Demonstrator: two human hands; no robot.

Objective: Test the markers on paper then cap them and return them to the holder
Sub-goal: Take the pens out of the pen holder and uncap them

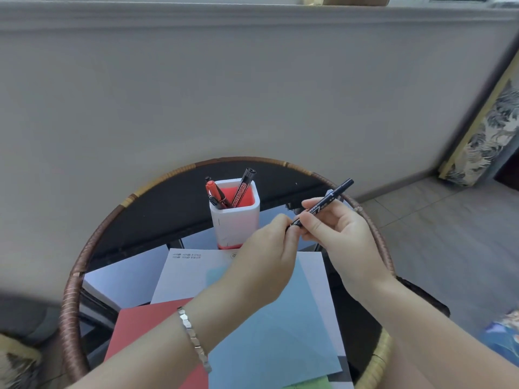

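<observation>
A round glass table with a rattan-wrapped rim [70, 318] filled the lower view. At its 9 o'clock side lay a plain white sheet [126, 276], and a red paper [146, 327] sat towards 7 o'clock. A printed white sheet [185, 276] overlapped the red one, with a light blue paper [280, 332] on top of it, reaching down to 6 o'clock.

A white pen holder [236, 223] with a red inside stood upright towards 12 o'clock, just beyond the printed sheet. In it, a red marker [213, 189] leaned to 11 o'clock and a black whiteboard marker [243, 189] leaned to 1 o'clock.

The left hand [266, 256], with a silver bracelet [193, 338] on its wrist, hung above the papers, its fingertips pinching the near end of a black marker [331, 196]. Whether that end was a cap could not be told.

The right hand [337, 231] gripped the same marker round its barrel, above the table's 2 o'clock side. The marker was tilted, its far end pointing to 2 o'clock.

A framed picture [488, 127] leaned against the wall at the far right.
</observation>
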